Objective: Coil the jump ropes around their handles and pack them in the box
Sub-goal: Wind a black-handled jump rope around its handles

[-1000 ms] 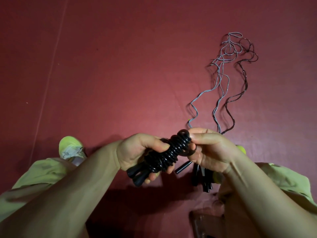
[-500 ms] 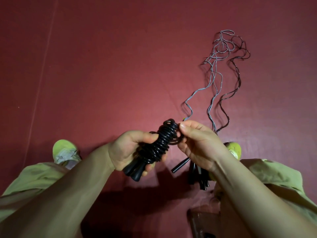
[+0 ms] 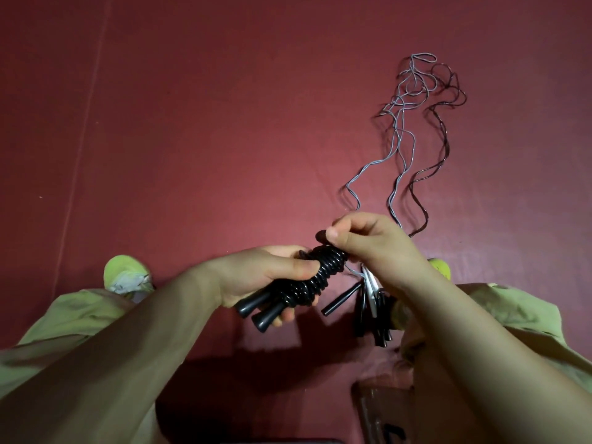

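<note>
A black jump rope [image 3: 315, 278] is wound in tight coils around its two black handles, whose ends stick out toward me. My left hand [image 3: 256, 277] grips this bundle around its lower part. My right hand [image 3: 368, 243] pinches the last bit of black rope at the bundle's far tip. On the red floor beyond lie uncoiled grey and dark ropes [image 3: 413, 123], and their black handles [image 3: 371, 306] lie in a heap under my right wrist. A brown box [image 3: 374, 408] shows at the bottom, partly hidden by my right forearm.
I sit on a red floor mat [image 3: 224, 123] with legs in light green trousers spread to both sides. A yellow-green shoe [image 3: 126, 275] is at left, another [image 3: 440, 267] peeks out behind my right hand. A seam line [image 3: 86, 129] runs along the left of the mat.
My right hand has risen from the side of the coil to its far tip, pinching the rope end there. The left hand still holds the bundle, now tilted a bit flatter.
</note>
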The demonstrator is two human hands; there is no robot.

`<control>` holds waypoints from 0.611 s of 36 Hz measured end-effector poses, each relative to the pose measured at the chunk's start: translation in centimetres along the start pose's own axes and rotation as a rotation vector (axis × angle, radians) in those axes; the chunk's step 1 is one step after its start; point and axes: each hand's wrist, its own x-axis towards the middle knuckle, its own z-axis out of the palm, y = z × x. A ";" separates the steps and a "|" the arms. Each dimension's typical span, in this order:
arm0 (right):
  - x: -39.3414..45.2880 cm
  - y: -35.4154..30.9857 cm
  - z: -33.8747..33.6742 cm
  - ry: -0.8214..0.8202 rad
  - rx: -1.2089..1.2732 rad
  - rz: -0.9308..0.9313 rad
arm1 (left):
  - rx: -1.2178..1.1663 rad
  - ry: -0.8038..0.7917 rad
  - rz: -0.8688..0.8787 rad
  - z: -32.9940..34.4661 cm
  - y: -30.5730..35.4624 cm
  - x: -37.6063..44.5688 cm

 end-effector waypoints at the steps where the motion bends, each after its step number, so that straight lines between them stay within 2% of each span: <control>1: 0.0 -0.1 0.1 0.031 0.001 -0.035 | 0.019 0.003 0.002 0.2 0.1 0.0; 5: -0.7 -0.4 0.7 0.150 -0.087 -0.126 | 0.136 0.061 0.020 1.8 0.4 0.1; 9: -2.4 -1.0 0.7 0.237 0.021 -0.132 | 0.154 0.146 0.068 4.1 0.2 0.0; 12: -3.9 -2.1 0.3 0.236 0.030 -0.117 | 0.111 0.222 0.128 5.8 -0.1 -0.2; 15: -6.3 -3.0 -1.1 0.314 0.056 -0.088 | 0.057 0.279 0.205 8.3 0.4 -0.9; 19: -9.7 -3.7 -2.0 0.363 0.133 -0.010 | -0.158 0.274 0.316 11.1 1.2 -1.0; 22: -13.9 -3.1 -3.2 0.415 0.222 -0.061 | -0.126 0.334 0.430 15.5 1.9 0.0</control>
